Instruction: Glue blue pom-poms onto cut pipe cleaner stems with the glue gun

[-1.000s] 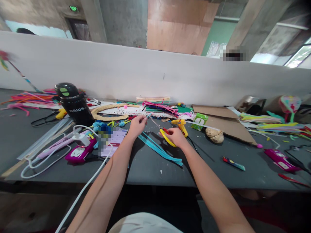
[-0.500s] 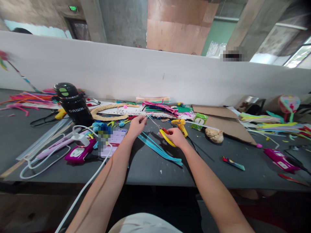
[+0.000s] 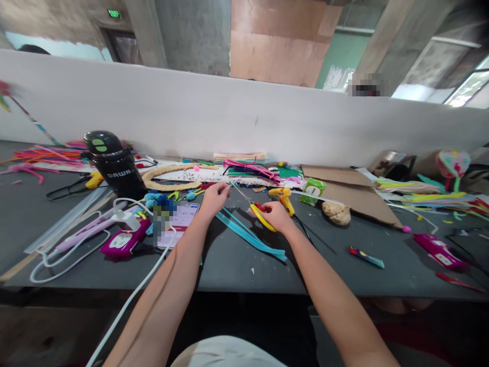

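Note:
My right hand (image 3: pixel 275 214) is wrapped round the handles of a pair of scissors (image 3: pixel 263 219), yellow and red, with the blades pointing away toward my left hand (image 3: pixel 216 196). The left fingers are pinched together at the blade tips, on a short light-blue pipe cleaner (image 3: pixel 234 182) that is mostly hidden. Below and between both hands, several light-blue pipe cleaners (image 3: pixel 254 239) lie on the dark table. A yellow glue gun (image 3: pixel 283 196) rests just beyond my right hand.
To the left stand a black flask (image 3: pixel 116 171), a phone (image 3: pixel 181 219) and a purple power strip (image 3: pixel 124 242) with a white cable crossing by my left arm. Rightward lie a green packet (image 3: pixel 313 191), a beige lump (image 3: pixel 336 212), cardboard (image 3: pixel 355 201) and a box cutter (image 3: pixel 367 257).

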Demonstrator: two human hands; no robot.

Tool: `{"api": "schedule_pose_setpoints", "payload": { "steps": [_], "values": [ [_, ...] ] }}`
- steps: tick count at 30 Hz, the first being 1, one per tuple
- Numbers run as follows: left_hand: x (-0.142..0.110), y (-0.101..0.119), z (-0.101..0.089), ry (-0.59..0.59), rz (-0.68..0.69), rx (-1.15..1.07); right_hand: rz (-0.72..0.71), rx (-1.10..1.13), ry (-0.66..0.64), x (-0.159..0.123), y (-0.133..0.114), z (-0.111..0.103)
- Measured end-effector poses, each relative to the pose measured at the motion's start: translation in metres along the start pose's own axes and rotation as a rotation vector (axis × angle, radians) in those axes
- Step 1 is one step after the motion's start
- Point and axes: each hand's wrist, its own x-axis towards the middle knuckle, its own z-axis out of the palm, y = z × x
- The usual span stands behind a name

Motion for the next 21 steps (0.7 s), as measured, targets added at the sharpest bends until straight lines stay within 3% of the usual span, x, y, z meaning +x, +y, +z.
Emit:
{"api": "schedule_pose_setpoints", "payload": {
  "steps": [10,17,21],
  "values": [
    [0.0,-0.001,0.0,-0.047,-0.01,0.042,0.039,-0.008,-0.054,-0.005,-0.011,-0.005],
    [-0.001,-0.003,0.002,-0.168,-0.021,0.111,0.159,0.02,-0.27,-0.005,-0.007,-0.015],
    [-0.001,-0.006,0.004,-0.2,-0.024,0.16,0.176,0.0,-0.319,-0.005,-0.009,-0.018]
  ]
}}
